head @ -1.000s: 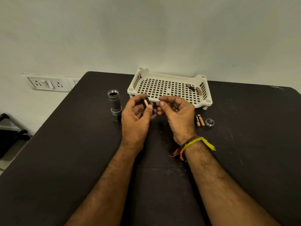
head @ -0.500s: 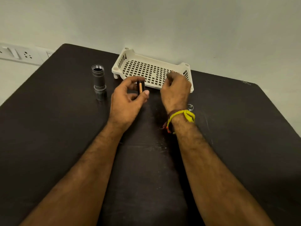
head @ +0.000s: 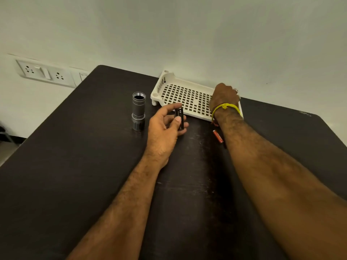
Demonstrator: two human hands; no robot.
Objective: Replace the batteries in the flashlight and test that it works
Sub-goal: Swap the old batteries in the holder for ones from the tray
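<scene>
A grey flashlight body [head: 138, 110] stands upright on the dark table [head: 75, 166], its top end uncapped. My left hand [head: 165, 126] holds a black battery holder [head: 179, 118] upright between thumb and fingers, just right of the flashlight. My right hand [head: 224, 96] reaches into the far right corner of the white perforated tray [head: 180, 94]; its fingers are hidden behind the hand, so what they touch does not show. A copper-coloured battery [head: 217, 136] lies on the table beside my right wrist.
A wall socket panel [head: 44, 73] sits on the white wall at the left. The tray stands against the wall at the table's back edge. A yellow thread band circles my right wrist.
My right hand has left the holder and moved back and right into the tray's corner. My left hand has kept the battery holder and stayed near the flashlight. The camera view shifted.
</scene>
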